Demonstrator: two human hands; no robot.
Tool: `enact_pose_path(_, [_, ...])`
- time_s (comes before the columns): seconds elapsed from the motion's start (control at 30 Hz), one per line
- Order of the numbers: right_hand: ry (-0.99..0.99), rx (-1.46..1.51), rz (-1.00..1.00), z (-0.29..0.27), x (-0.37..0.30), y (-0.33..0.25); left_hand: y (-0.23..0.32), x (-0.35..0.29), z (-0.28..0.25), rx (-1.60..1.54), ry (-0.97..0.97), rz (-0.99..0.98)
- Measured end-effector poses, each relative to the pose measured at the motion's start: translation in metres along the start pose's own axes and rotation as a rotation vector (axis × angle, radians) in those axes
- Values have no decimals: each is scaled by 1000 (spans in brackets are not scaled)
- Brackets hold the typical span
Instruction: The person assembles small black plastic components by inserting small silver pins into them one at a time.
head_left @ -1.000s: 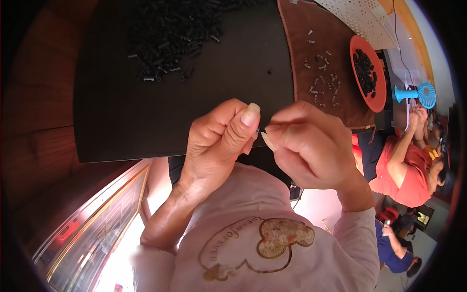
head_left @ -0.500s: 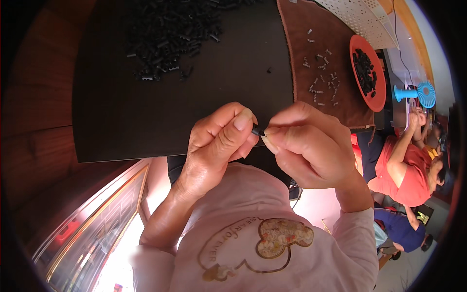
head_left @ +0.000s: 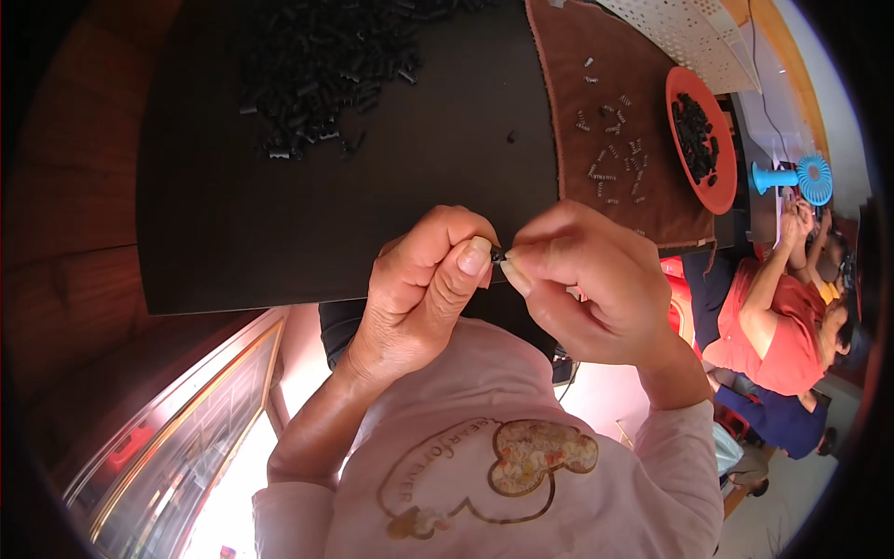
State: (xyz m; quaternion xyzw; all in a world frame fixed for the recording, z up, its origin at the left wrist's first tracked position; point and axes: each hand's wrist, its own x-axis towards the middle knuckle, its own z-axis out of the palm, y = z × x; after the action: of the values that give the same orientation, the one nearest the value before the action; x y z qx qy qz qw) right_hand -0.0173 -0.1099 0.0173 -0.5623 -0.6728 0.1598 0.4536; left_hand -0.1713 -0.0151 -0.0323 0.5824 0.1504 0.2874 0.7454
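My left hand [head_left: 428, 284] pinches a small black plastic piece [head_left: 496, 255] between thumb and fingers, just past the table's near edge. Only a little of the piece shows between the fingertips. Against its other end, the thumb and forefinger of my right hand [head_left: 591, 275] are pressed together. Whether the right fingertips grip this same piece or a second tiny part, I cannot tell. Beyond my hands, a heap of short black plastic tubes [head_left: 321, 70] lies on the dark table [head_left: 419, 168]. Several small metal springs [head_left: 605, 177] are scattered over a brown cloth [head_left: 577, 84] to the right.
A red oval dish [head_left: 722, 191] holding black parts [head_left: 694, 135] stands at the cloth's right edge. Behind it are a perforated white basket [head_left: 694, 37] and a small blue fan [head_left: 813, 179]. A person in a red shirt [head_left: 773, 326] and another in dark blue [head_left: 782, 421] are at the right.
My hands have come closer together, and less of the black piece shows between them. The left hand has turned slightly, its thumb tip now nearer the right fingertips.
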Motion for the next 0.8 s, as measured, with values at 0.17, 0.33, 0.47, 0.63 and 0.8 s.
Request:
enact_pose_path(0.17, [-58,-43,-17,-3,2,-5,2,-2,-8,-126,-77,-77])
enact_pose_path(0.33, [-114,-55,-76,-8,12,-4,9,-1,-15,-310,-113,-229])
enact_pose_path(0.47, [-143,-87,-99,-10,12,-2,9,2,-17,-360,-160,-255])
enact_pose_path(0.63, [-222,-207,-3,-20,30,-8,10,4,-20,-409,-150,-279])
enact_pose_path(0.8, [-332,-336,-160,-19,45,-6,14,5,-21,-398,-142,-403])
